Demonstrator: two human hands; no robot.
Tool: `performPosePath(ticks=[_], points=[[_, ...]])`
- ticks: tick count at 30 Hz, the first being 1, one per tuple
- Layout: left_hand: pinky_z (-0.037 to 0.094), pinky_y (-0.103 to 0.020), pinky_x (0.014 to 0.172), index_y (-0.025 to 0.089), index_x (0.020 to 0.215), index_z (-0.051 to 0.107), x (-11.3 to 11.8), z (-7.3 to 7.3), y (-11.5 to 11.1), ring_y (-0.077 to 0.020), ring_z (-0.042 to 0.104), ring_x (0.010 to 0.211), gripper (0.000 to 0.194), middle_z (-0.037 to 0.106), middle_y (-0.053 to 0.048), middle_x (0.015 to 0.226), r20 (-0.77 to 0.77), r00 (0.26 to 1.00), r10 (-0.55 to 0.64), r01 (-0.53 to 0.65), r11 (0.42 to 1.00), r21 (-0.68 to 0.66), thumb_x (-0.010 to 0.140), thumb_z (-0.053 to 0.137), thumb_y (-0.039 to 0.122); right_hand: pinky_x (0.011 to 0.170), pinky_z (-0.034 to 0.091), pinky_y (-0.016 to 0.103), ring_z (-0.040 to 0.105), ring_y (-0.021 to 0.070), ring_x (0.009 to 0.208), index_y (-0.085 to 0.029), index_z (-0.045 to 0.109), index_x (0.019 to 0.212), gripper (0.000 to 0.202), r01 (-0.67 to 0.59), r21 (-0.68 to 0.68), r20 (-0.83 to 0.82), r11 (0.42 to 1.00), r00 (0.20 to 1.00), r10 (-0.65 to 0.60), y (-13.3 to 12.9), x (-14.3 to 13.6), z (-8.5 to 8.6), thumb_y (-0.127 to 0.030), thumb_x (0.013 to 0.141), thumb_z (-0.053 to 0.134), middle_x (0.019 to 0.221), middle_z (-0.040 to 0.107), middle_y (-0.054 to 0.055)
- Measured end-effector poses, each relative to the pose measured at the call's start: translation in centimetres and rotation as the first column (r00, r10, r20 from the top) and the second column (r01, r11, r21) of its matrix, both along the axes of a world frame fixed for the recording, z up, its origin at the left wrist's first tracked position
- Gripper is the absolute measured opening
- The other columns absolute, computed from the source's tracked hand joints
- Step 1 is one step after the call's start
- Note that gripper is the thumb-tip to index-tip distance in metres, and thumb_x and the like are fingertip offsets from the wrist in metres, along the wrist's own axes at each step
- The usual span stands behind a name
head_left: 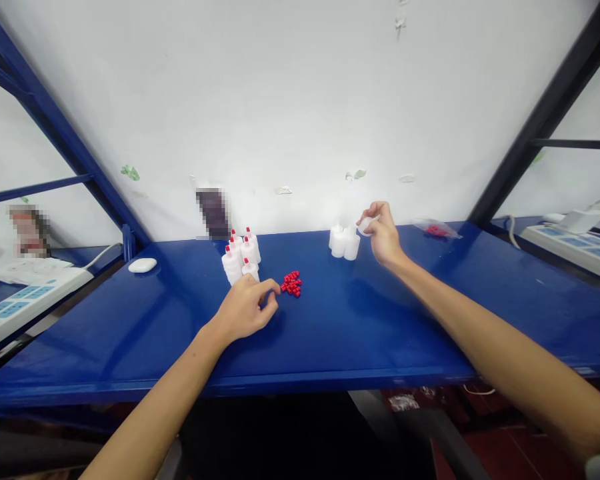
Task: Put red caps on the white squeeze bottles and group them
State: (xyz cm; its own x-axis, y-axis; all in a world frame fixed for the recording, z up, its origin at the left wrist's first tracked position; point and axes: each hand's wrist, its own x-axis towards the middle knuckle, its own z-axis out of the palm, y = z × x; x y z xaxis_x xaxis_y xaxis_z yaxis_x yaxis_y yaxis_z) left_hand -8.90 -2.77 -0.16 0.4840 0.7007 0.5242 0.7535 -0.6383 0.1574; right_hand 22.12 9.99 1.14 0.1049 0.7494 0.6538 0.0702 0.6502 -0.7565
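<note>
My left hand (249, 308) is above the table at the edge of a small pile of red caps (292, 284). Its thumb and index finger are curved with a gap between them, and the index fingertip meets the nearest cap. Behind that hand stand several white plastic bottles (233, 265) with red tips, the closest partly hidden by it. My right hand (384, 237) is closed on a white bottle (367, 225), which is tilted and partly covered by the fingers. Just left of it, a group of white bottles (351, 245) without red tips stands upright.
A clear bag with red caps (436, 231) lies at the back right of the blue table (325, 347). A white rounded object (143, 265) rests at the left. Blue and black frame posts rise at both sides, with power strips (25, 300) beyond them. The white wall closes off the back.
</note>
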Motion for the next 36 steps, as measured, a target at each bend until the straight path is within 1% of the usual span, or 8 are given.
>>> performPosePath(ticks=[3, 6, 13, 18, 22, 27, 32, 36], points=[[0.037, -0.028, 0.067, 0.019, 0.079, 0.066, 0.3, -0.3, 0.0, -0.0131, 0.041, 0.054, 0.017, 0.050, 0.004, 0.049, -0.038, 0.999, -0.028, 0.024, 0.995, -0.096, 0.079, 0.050, 0.015, 0.085, 0.041, 0.039, 0.050, 0.0208, 0.087, -0.026, 0.034, 0.089, 0.035, 0.032, -0.019, 0.108, 0.999, 0.994, -0.029, 0.8, 0.3, -0.5, -0.012, 0.058, 0.042, 0.088, 0.044, 0.001], [0.038, -0.030, 0.072, 0.018, 0.077, 0.064, 0.4, -0.4, 0.2, -0.0103, 0.035, 0.049, 0.015, 0.048, 0.006, 0.048, -0.031, 0.999, -0.035, 0.029, 0.984, -0.175, 0.077, 0.050, 0.013, 0.093, 0.039, 0.043, 0.048, 0.0220, 0.094, -0.026, 0.036, 0.093, 0.033, 0.060, 0.021, 0.235, 0.998, 0.970, -0.064, 0.9, 0.5, -0.9, -0.012, 0.064, 0.042, 0.094, 0.046, 0.003], [0.034, -0.025, 0.060, 0.017, 0.074, 0.063, 0.6, 0.0, 0.1, -0.0114, 0.045, 0.052, 0.016, 0.047, 0.004, 0.049, 0.017, 0.999, 0.029, -0.024, 0.971, -0.240, 0.083, 0.050, 0.021, 0.091, 0.040, 0.042, 0.048, 0.0232, 0.098, -0.023, 0.037, 0.102, 0.032, 0.073, 0.104, 0.460, 0.992, 0.881, -0.113, -0.1, 0.1, -1.0, -0.012, 0.073, 0.044, 0.103, 0.045, 0.006], [0.027, -0.022, 0.051, 0.016, 0.075, 0.062, 0.5, 0.0, 0.0, -0.0070, 0.039, 0.043, 0.017, 0.043, 0.007, 0.048, 0.038, 0.999, 0.006, 0.006, 0.949, -0.314, 0.085, 0.048, 0.022, 0.076, 0.042, 0.037, 0.050, 0.0227, 0.092, -0.023, 0.039, 0.106, 0.031, 0.141, 0.102, 0.466, 0.985, 0.868, -0.173, -0.3, 0.1, -1.1, -0.015, 0.077, 0.047, 0.104, 0.049, 0.007], [0.027, -0.022, 0.052, 0.016, 0.076, 0.062, 0.4, 0.0, 0.0, -0.0069, 0.039, 0.044, 0.016, 0.043, 0.007, 0.048, 0.038, 0.999, 0.006, 0.006, 0.955, -0.296, 0.084, 0.049, 0.021, 0.073, 0.040, 0.036, 0.053, 0.0231, 0.093, -0.023, 0.042, 0.111, 0.034, 0.169, 0.108, 0.432, 0.980, 0.879, -0.199, -0.1, 0.3, -1.1, -0.016, 0.078, 0.049, 0.107, 0.054, 0.007], [0.027, -0.022, 0.052, 0.016, 0.076, 0.062, 0.3, 0.0, 0.1, -0.0069, 0.038, 0.044, 0.017, 0.042, 0.007, 0.048, 0.031, 1.000, 0.002, 0.007, 0.960, -0.282, 0.085, 0.049, 0.022, 0.069, 0.040, 0.035, 0.054, 0.0214, 0.081, -0.023, 0.045, 0.118, 0.041, 0.205, 0.040, 0.460, 0.978, 0.865, -0.200, -0.3, 0.5, -1.2, -0.017, 0.078, 0.052, 0.106, 0.059, 0.007], [0.027, -0.022, 0.052, 0.016, 0.076, 0.062, 0.4, 0.1, 0.1, -0.0070, 0.040, 0.045, 0.017, 0.043, 0.006, 0.049, 0.022, 1.000, 0.000, 0.007, 0.960, -0.280, 0.085, 0.049, 0.022, 0.067, 0.041, 0.035, 0.055, 0.0219, 0.081, -0.022, 0.048, 0.116, 0.040, 0.209, 0.035, 0.476, 0.977, 0.856, -0.200, -0.6, 0.3, -1.3, -0.019, 0.077, 0.053, 0.106, 0.061, 0.007], [0.027, -0.023, 0.052, 0.017, 0.077, 0.062, 0.4, 0.1, 0.1, -0.0076, 0.041, 0.045, 0.017, 0.044, 0.006, 0.050, 0.011, 1.000, -0.006, 0.009, 0.959, -0.284, 0.086, 0.048, 0.022, 0.078, 0.042, 0.039, 0.055, 0.0235, 0.086, -0.022, 0.052, 0.110, 0.029, 0.198, 0.087, 0.478, 0.976, 0.851, -0.215, -0.6, 0.2, -1.7, -0.022, 0.081, 0.052, 0.104, 0.062, 0.007]])
